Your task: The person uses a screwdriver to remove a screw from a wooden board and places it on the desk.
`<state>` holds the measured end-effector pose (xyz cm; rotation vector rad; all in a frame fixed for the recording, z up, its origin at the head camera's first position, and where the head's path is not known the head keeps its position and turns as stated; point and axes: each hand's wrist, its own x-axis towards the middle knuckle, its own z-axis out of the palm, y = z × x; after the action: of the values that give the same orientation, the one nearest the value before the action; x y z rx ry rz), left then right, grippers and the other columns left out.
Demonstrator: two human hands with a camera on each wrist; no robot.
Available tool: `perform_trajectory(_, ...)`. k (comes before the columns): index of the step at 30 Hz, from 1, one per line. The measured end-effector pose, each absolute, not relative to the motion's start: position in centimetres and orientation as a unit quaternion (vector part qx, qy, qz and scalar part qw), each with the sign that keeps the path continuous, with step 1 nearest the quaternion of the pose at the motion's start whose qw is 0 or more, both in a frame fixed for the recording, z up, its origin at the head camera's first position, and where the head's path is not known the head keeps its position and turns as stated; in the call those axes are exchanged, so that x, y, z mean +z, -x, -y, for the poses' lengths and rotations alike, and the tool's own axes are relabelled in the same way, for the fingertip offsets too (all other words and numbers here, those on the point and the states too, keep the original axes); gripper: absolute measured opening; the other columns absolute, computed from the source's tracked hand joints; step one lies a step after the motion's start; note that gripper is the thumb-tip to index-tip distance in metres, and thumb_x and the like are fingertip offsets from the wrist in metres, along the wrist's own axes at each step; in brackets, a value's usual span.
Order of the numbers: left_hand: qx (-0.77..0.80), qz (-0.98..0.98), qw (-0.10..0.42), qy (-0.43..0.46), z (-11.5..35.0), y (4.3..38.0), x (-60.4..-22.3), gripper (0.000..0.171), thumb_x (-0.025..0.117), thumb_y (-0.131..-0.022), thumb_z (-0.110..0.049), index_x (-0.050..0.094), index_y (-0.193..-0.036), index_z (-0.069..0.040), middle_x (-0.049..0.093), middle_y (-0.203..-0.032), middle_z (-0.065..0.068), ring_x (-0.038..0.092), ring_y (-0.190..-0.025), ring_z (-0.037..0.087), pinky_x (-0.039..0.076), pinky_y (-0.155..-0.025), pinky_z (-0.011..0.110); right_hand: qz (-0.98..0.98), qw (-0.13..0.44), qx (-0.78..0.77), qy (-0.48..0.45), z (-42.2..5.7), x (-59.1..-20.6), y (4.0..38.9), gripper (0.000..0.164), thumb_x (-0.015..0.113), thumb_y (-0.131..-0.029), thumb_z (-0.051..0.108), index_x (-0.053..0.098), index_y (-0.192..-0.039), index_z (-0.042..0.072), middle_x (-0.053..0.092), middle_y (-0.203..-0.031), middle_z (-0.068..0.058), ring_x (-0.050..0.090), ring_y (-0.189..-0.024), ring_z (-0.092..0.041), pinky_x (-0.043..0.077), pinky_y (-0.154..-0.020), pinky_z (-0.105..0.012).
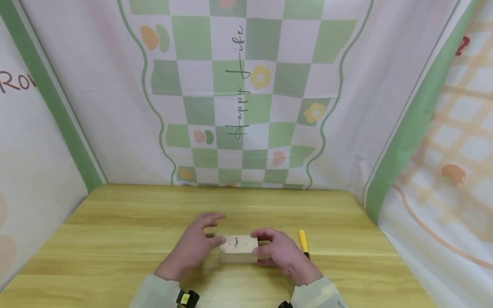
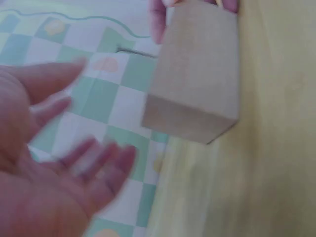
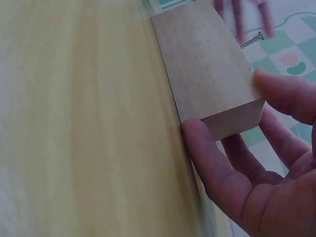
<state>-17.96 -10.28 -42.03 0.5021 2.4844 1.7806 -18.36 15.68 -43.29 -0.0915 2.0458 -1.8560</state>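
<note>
A pale wooden block (image 1: 239, 258) lies on the table in front of me, its long side running left to right. Out of its top stands a metal screw (image 3: 253, 40), with small dark holes beside it in the head view. My right hand (image 1: 283, 252) grips the block's right end between thumb and fingers. Around the left end hovers my left hand (image 1: 196, 241), fingers spread and loosely bent. The left wrist view shows a gap between that hand and the block, and the fingers are blurred.
Just right of my right hand lies a slim thing with a yellow end (image 1: 303, 241) and a black end, partly hidden by the hand. The wood-grain table (image 1: 127, 218) reaches back to a green-and-white checked cloth (image 1: 227, 77). Printed cloths hang at both sides.
</note>
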Motion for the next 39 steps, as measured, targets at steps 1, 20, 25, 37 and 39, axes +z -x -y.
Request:
perform_trajectory(1,0.586,-0.791,0.009,-0.176,10.3,18.0,-41.7,0.051,0.077,-0.087,-0.012,0.061,-0.135,-0.021,0.050,-0.138,0.003,0.049,-0.124,0.030,0.047,-0.099,0.048,-0.727,0.189,-0.660,0.031,-15.7,-43.3,18.4,0.052,0.075,-0.082,-0.002,0.060,-0.131,0.002,0.053,-0.131,-0.016,0.063,-0.097,-0.031,0.056,-0.079,-0.046)
perform_trajectory(20,0.636,-0.730,-0.029,-0.247,7.0,18.3,-43.9,0.048,0.073,-0.081,0.012,0.065,-0.124,-0.008,0.057,-0.116,0.007,0.060,-0.106,0.029,0.052,-0.090,0.032,-0.718,0.193,-0.668,0.037,-15.8,-43.4,18.4,0.049,0.075,-0.083,-0.002,0.061,-0.130,0.001,0.054,-0.129,-0.016,0.064,-0.095,-0.030,0.057,-0.079,-0.046)
perform_trajectory(25,0.590,-0.769,-0.049,-0.239,6.6,18.4,-44.1,0.043,0.074,-0.083,0.007,0.067,-0.122,-0.011,0.060,-0.111,0.003,0.063,-0.096,0.020,0.055,-0.084,0.030,-0.715,0.195,-0.670,0.036,-15.9,-43.5,18.4,0.050,0.075,-0.083,-0.001,0.060,-0.131,0.001,0.055,-0.130,-0.016,0.064,-0.096,-0.030,0.057,-0.079,-0.047)
perform_trajectory(37,0.562,-0.794,-0.068,-0.219,6.1,18.6,-44.4,0.036,0.071,-0.087,0.004,0.069,-0.117,-0.015,0.066,-0.099,0.004,0.061,-0.089,0.015,0.054,-0.079,0.030,-0.714,0.193,-0.672,0.036,-15.9,-43.7,18.6,0.049,0.076,-0.083,-0.001,0.061,-0.130,0.001,0.054,-0.130,-0.015,0.064,-0.097,-0.030,0.057,-0.078,-0.047)
perform_trajectory(39,0.562,-0.794,-0.064,-0.223,6.0,18.6,-44.3,0.035,0.069,-0.087,0.005,0.069,-0.117,-0.014,0.066,-0.100,0.007,0.061,-0.090,0.016,0.054,-0.079,0.030,-0.713,0.193,-0.673,0.037,-16.0,-43.7,18.6,0.049,0.076,-0.083,-0.001,0.061,-0.130,0.001,0.054,-0.130,-0.015,0.064,-0.097,-0.029,0.057,-0.078,-0.047)
